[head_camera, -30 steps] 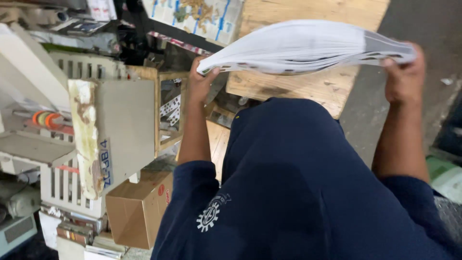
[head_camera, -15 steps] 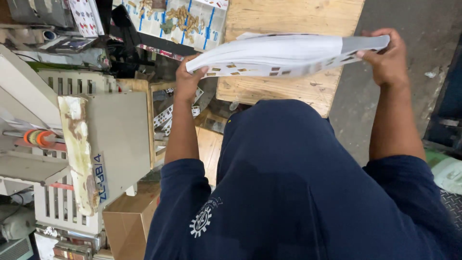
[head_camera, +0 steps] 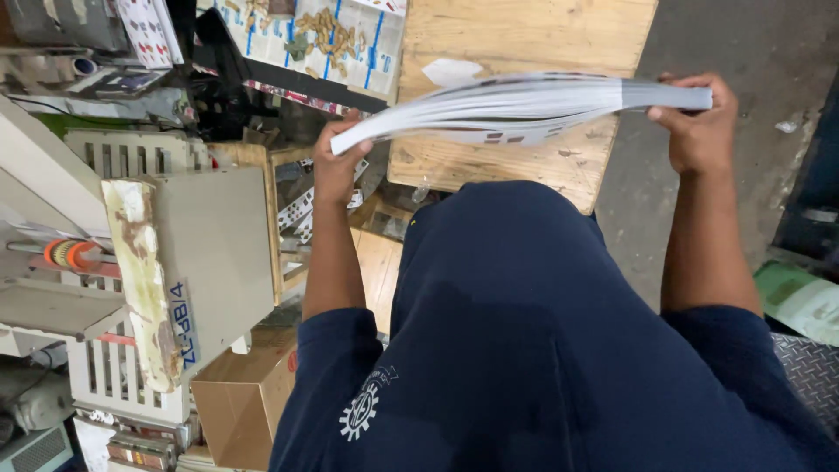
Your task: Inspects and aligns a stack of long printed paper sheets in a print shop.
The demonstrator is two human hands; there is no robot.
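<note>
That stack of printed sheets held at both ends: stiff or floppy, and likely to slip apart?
Probably floppy: the sheet stack curves between the left hand and the right hand. Likely fairly heavy for paper, being thick and needing a grip at each end. Loose sheets may slide; the left edge already fans slightly.

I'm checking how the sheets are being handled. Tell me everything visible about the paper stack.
The thick white stack of printed paper sheets is held edge-on in the air, its sheet edges showing as fine layers. It bows, high in the middle, with small dark printed marks underneath. The left hand grips one end, the right hand the other, above a pale wooden board.
</note>
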